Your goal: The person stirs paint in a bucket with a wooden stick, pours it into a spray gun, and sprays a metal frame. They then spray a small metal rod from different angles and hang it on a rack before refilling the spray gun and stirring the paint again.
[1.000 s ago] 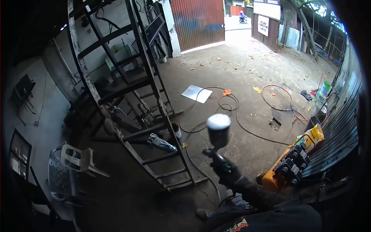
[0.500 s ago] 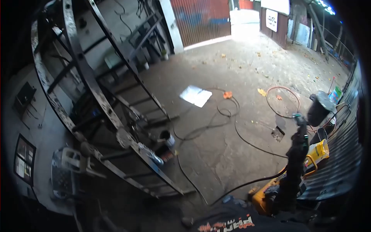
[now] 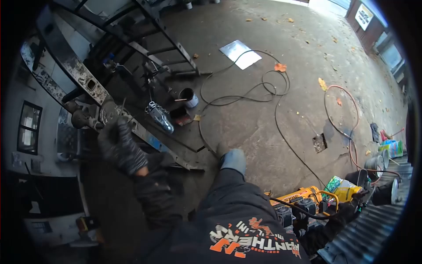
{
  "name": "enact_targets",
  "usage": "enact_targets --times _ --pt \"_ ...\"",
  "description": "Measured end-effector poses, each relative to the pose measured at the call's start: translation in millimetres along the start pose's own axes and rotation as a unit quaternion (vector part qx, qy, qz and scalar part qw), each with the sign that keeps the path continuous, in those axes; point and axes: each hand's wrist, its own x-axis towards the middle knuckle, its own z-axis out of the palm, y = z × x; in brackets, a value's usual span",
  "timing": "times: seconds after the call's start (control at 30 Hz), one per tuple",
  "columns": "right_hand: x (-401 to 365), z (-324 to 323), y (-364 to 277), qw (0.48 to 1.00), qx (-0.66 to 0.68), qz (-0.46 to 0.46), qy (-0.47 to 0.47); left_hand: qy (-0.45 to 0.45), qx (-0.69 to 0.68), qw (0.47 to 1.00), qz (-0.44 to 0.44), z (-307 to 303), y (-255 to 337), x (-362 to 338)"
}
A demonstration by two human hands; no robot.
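Note:
My left hand, in a dark striped glove, is raised in front of a worn metal frame. Its fingers point up, partly bent, and nothing shows in them. Out to the right, my gloved right hand is closed beside a dark bucket. Small teal bits show at that hand, but I cannot tell what it holds. A black hose runs from near the orange air compressor toward my right arm. A yellow and green bag lies close by the right hand.
An open paint can and a shiny silver object stand beside the frame. Hose loops cross the concrete floor near a bright sheet. A square hole breaks the floor. Corrugated metal edges the right side.
The view has tilted down and shifted. My left hand has come into view before the frame, and my right arm has swung lower and outward to the right. A leg and boot now show.

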Motion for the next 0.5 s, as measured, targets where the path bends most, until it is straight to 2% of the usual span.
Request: enact_targets --times 0.07,0.17,0.3,0.33,0.43,0.5 --pt "23 19 1 1.0 0.002 -0.002 0.017 -0.03 -0.079 0.995 -0.052 44 -13 0" --pt "59 56 7 0.999 -0.003 -0.005 0.039 -0.037 -0.033 0.993 -0.103 107 -51 1" --pt "117 131 17 0.998 -0.017 -0.015 0.065 -0.03 -0.027 0.995 -0.091 210 -85 2" --pt "133 156 19 0.997 -0.019 -0.015 0.072 -0.046 0.026 0.996 -0.075 236 -91 8" --pt "184 233 18 0.995 -0.032 -0.014 0.088 -0.042 -0.021 0.992 -0.116 317 -127 34" --pt "214 287 13 0.993 -0.038 -0.015 0.107 -0.059 -0.002 0.994 -0.097 377 -149 60"
